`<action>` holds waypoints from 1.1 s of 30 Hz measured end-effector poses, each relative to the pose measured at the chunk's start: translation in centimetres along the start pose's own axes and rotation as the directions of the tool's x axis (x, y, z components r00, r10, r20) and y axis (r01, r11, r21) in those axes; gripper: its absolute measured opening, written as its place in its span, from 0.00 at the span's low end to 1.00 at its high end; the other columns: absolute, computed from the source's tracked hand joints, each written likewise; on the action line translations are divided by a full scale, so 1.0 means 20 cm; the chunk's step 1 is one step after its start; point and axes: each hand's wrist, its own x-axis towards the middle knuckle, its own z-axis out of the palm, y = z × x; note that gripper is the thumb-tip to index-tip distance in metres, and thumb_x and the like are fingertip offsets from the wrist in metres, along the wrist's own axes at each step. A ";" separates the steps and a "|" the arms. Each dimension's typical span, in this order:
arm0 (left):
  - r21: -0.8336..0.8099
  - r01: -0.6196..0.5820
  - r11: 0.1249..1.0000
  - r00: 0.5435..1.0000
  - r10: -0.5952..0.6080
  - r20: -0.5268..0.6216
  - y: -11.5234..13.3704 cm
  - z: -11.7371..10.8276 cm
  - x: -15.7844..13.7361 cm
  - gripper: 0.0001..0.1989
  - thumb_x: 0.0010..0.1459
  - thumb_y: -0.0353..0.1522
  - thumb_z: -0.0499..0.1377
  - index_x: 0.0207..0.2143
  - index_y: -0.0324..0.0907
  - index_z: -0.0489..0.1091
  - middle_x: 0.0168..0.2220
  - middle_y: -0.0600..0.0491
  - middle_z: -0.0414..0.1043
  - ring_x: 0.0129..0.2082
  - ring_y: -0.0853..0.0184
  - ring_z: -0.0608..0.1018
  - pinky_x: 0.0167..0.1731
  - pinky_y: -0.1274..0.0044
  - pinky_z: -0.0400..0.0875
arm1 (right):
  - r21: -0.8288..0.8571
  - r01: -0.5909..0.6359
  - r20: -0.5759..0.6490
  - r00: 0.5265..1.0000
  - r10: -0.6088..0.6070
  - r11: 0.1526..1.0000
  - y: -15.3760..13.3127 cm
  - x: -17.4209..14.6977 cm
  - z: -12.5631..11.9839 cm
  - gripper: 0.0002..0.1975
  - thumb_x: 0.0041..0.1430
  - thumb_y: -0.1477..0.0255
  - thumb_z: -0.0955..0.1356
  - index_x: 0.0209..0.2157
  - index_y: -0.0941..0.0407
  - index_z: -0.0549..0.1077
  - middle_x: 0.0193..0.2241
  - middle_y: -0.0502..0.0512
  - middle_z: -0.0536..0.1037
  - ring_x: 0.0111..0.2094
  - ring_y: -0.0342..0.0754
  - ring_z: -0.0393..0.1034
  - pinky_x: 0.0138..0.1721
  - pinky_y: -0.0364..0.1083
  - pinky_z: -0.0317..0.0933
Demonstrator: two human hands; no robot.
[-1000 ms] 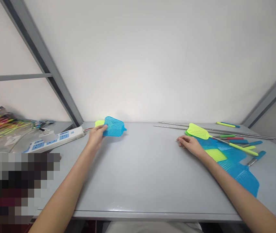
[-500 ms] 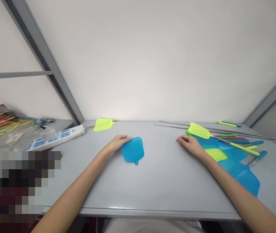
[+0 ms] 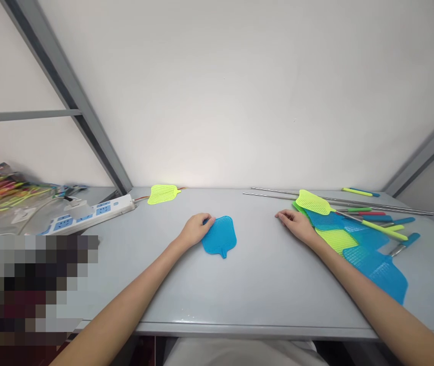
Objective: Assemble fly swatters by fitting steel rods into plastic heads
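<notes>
Across the front edge of the worktop (image 3: pixel 255 295), we reach, left hand (image 3: pixel 197 229) pinching the blue swatter head (image 3: pixel 221 237), right hand (image 3: pixel 296 223) with fingers loosely curled.

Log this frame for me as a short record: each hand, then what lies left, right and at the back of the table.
Left hand: grips the upper-left edge of a blue swatter head, its neck pointing toward the person
Right hand: fingers curled, no held object visible; beside a yellow swatter
Table left: white power strip
Table right: overlapping blue and yellow mesh heads, several colored handles
Table back: yellow head at left, thin metal rods at right
</notes>
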 end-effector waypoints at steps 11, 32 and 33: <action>0.161 -0.082 0.984 0.996 0.084 -0.003 -0.02 0.02 0.00 0.18 0.54 0.42 0.41 0.23 0.41 0.62 0.26 0.53 0.67 0.28 0.66 0.69 0.27 0.76 0.58 | -0.274 0.030 -0.131 0.989 -0.068 0.961 -0.01 0.17 0.08 0.23 0.55 0.67 0.54 0.53 0.53 0.57 0.50 0.56 0.60 0.37 0.46 0.64 0.37 0.45 0.58; 0.202 -0.108 0.973 0.994 0.112 -0.010 -0.02 0.02 0.00 0.18 0.55 0.42 0.40 0.23 0.41 0.61 0.25 0.53 0.66 0.28 0.68 0.68 0.27 0.77 0.58 | -0.330 -0.080 -0.128 0.991 0.040 0.940 0.03 0.39 0.09 0.15 0.54 0.67 0.57 0.38 0.54 0.71 0.41 0.56 0.68 0.43 0.51 0.61 0.37 0.45 0.56; 0.203 -0.108 0.973 0.994 0.112 -0.009 -0.02 0.02 0.00 0.18 0.55 0.42 0.40 0.23 0.41 0.61 0.25 0.53 0.66 0.28 0.67 0.68 0.27 0.77 0.58 | -0.325 -0.078 -0.125 0.991 0.039 0.943 0.03 0.40 0.09 0.15 0.54 0.67 0.57 0.36 0.55 0.71 0.40 0.56 0.69 0.42 0.50 0.61 0.36 0.45 0.56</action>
